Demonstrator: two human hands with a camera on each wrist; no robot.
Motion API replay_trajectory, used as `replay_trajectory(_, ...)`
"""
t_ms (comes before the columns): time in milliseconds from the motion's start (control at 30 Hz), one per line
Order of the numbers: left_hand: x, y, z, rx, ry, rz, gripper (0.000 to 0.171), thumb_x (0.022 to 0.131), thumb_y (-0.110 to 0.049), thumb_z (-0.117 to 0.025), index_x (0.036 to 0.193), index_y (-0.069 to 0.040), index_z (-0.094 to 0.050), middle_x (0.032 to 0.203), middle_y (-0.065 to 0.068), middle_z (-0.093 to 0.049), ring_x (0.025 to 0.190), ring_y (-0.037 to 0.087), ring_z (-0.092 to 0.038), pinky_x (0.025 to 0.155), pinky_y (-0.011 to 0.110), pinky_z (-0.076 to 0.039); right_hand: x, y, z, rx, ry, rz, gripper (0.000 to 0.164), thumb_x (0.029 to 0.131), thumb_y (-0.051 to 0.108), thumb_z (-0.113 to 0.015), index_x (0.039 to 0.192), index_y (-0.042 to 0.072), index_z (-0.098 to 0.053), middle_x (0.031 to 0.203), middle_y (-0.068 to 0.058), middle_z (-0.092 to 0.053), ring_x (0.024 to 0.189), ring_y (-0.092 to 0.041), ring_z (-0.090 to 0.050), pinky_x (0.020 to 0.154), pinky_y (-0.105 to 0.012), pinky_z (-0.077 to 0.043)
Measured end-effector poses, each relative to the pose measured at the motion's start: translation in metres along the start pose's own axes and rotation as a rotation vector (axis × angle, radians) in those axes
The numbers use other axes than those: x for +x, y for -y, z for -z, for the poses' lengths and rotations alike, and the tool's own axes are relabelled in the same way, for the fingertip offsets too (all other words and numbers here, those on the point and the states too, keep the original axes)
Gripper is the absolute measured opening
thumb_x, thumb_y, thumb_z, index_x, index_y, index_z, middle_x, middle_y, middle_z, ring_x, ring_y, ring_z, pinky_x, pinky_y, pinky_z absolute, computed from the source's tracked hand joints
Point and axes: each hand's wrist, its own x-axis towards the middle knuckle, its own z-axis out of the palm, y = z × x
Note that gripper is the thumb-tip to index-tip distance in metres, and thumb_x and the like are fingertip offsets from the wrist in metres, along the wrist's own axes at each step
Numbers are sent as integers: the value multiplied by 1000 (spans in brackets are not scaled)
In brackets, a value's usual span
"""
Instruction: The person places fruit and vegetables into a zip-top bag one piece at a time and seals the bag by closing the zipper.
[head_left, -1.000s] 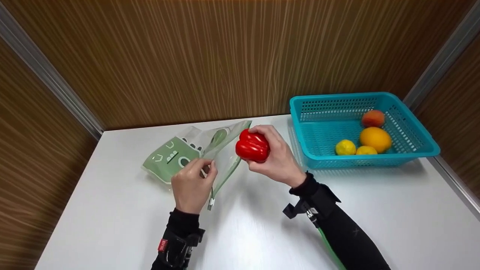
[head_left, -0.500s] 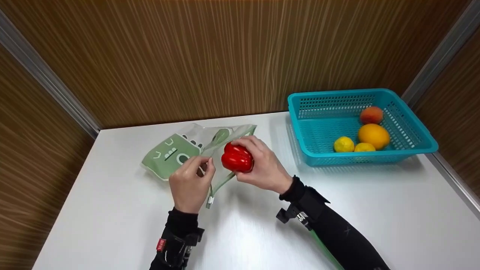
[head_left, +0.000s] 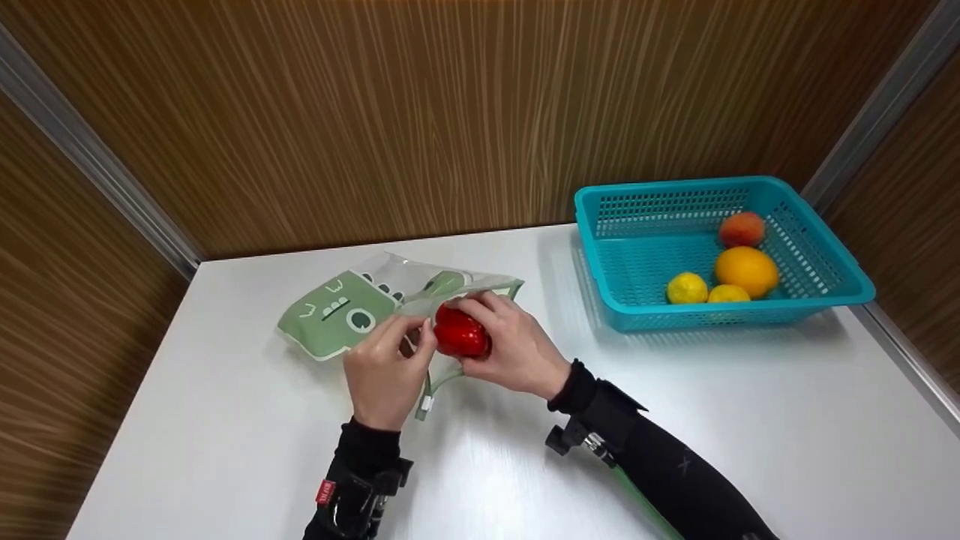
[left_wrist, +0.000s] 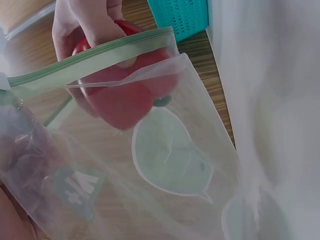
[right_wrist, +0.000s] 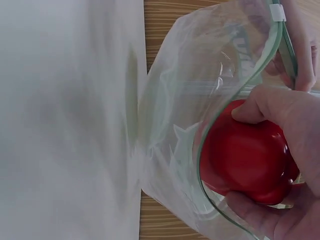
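Observation:
My right hand (head_left: 517,345) grips a red bell pepper (head_left: 459,331) with fingers and thumb around it. In the right wrist view the pepper (right_wrist: 247,152) sits in the open mouth of a clear zip bag (right_wrist: 185,95). Seen from the left wrist, its lower part shows through the film below the green zip edge (left_wrist: 120,54). My left hand (head_left: 386,371) pinches the bag's rim near the mouth. The bag (head_left: 330,319) lies on its side, printed with a green cartoon face. A white zip slider (head_left: 426,403) hangs at the near end of the rim.
A turquoise basket (head_left: 600,296) stands at the back right of the white table (head_left: 225,435). In it lie a peach (head_left: 742,229), an orange fruit (head_left: 747,271) and two yellow lemons (head_left: 687,288). A wood-grain panel (head_left: 390,120) rises behind the table.
My right hand has carried the red bell pepper left and down, from beside the bag into its mouth. The left hand has kept its pinch on the rim.

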Motion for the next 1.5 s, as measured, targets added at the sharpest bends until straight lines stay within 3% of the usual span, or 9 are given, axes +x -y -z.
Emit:
replay_trajectory(200,0,-2,1,16,10,-16,7,84,-14,-66,79,-13,-71,66,-2,-67,55,8,-59,51,19,-47,6,-2,-14,-10,30,-30,62,73,33,-75,130,21,-53,122,-5,-63,110,-22,-61,92,-36,-54)
replay_trajectory(467,-2,-2,-3,13,9,-18,8,83,-15,-67,78,-12,-71,64,-2,-65,54,8,-58,49,20,-45,13,-5,-28,10,95,-76,54,74,32,-72,124,20,-57,112,-3,-68,100,-17,-66,83,-30,-55)
replay_trajectory(733,-4,-6,-5,17,21,-38,6,82,-15,-67,77,-13,-71,66,-3,-67,54,7,-58,49,18,-43,24,-8,-42,-6,122,-95,37,81,45,-67,112,23,-65,93,5,-71,84,-9,-67,71,-25,-52)
replay_trajectory(900,-4,-9,-4,13,0,-40,6,82,-14,-68,77,-13,-71,66,-3,-67,53,7,-57,49,18,-44,24,-10,-49,-80,110,-41,33,82,44,-65,108,23,-65,89,7,-71,82,-7,-66,67,-21,-50)
replay_trajectory(1200,-3,-7,-3,-2,-15,-32,7,83,-15,-67,79,-12,-72,66,-2,-67,53,10,-58,50,19,-44,21,-13,-57,-102,82,-25,25,83,35,-64,100,17,-64,76,5,-64,66,-5,-54,56,-17,-38)
replay_trajectory(1500,-3,-5,-3,-14,-27,-29,7,83,-15,-67,78,-12,-71,64,-3,-65,53,10,-57,49,19,-43,18,-10,-59,-84,22,-34,24,84,33,-66,96,13,-62,79,1,-65,68,-10,-59,60,-21,-45)
